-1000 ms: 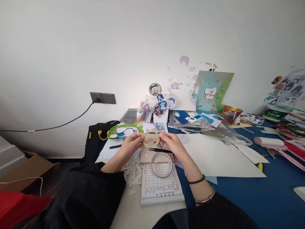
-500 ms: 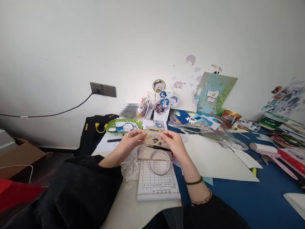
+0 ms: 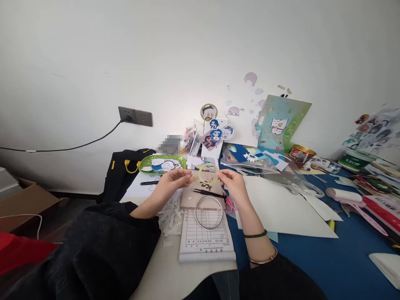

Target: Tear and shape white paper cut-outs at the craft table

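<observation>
- The yellow ring (image 3: 208, 174) is now sitting in the right hand (image 3: 233, 184) alone; a moment ago both hands were pinching it between them, and it has drifted right and a little higher.
- The left hand (image 3: 172, 180) has come off the ring and is now pinching a small tan scrap (image 3: 191, 179) at its fingertips, just beside the ring's left edge but apart from it; the scrap is too small to tell whether it is paper or film.
- That suggests a backing or filling piece is being separated from the ring, so the work is sitting in its peeling or fitting stage.
- Right hand: fingers closed on the ring's right rim, thumb and forefinger gripping, wrist angled in from the lower right, two bracelets showing on the forearm.
- Left hand: palm turned inward, fingers curled, tips pressed together on the scrap, forearm reaching out of a black sleeve.
- The ring is hovering above the table (image 3: 312, 258), over a tan card with black tweezers (image 3: 208, 193) lying on it.
- A metal hoop (image 3: 209, 212) is resting on a pad (image 3: 206, 241) nearer the body; pink scissors (image 3: 230, 204) are lying beside it.
</observation>
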`<state>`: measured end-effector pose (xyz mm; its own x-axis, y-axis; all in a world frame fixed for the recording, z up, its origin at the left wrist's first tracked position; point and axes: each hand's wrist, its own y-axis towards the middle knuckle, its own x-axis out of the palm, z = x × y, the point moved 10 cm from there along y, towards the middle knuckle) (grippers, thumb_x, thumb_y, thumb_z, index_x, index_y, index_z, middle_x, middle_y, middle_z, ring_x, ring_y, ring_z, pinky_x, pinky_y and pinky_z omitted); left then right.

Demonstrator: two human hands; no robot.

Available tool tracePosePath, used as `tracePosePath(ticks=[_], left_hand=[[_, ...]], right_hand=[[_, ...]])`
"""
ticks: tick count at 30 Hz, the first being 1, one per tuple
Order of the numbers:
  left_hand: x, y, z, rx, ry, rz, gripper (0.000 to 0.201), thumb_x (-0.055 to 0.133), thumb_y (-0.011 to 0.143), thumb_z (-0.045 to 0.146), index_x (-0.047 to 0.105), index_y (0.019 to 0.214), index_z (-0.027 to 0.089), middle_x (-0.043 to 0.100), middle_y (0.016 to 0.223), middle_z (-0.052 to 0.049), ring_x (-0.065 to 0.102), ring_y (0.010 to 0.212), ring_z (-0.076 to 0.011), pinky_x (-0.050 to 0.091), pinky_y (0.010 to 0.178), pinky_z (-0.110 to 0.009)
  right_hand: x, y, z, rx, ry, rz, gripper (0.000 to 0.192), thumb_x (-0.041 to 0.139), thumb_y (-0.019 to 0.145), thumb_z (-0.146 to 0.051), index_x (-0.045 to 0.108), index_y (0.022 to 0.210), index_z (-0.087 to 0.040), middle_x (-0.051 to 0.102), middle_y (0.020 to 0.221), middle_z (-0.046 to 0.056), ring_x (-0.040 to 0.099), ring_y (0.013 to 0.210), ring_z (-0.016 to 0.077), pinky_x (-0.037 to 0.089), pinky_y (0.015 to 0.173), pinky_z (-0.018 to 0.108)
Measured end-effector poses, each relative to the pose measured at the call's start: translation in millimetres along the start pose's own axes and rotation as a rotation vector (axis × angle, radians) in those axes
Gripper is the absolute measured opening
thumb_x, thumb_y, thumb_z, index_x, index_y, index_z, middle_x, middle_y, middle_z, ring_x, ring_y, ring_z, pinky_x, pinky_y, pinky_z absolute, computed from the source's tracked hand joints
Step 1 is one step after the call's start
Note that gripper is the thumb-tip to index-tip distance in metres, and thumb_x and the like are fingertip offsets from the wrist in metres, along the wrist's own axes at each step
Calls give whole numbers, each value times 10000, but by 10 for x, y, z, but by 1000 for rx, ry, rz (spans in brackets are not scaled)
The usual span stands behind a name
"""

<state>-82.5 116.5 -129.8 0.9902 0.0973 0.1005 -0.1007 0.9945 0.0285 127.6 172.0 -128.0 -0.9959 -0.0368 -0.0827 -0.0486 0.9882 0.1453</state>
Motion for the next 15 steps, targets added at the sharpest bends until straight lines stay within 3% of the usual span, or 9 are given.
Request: tracePosePath(ticks=[6, 15], left_hand=[[-60, 22, -45, -6, 57, 20, 323, 762, 614, 415, 647, 794, 174, 651, 786, -6, 627, 720, -144, 505, 781, -312], [-111, 27, -58, 5, 120, 48, 297, 730, 614, 407, 637, 775, 175, 649, 798, -8, 616, 659, -129, 498, 707, -290]], right_hand=[[-284, 127, 244, 93, 22, 148, 234, 690, 544, -331, 666, 702, -160, 691, 650, 38, 509, 478, 112, 387, 478, 250], [-280, 147, 362, 145, 31, 168, 139, 676, 535, -246, 654, 642, -159, 687, 605, 27, 479, 414, 93, 374, 440, 239]])
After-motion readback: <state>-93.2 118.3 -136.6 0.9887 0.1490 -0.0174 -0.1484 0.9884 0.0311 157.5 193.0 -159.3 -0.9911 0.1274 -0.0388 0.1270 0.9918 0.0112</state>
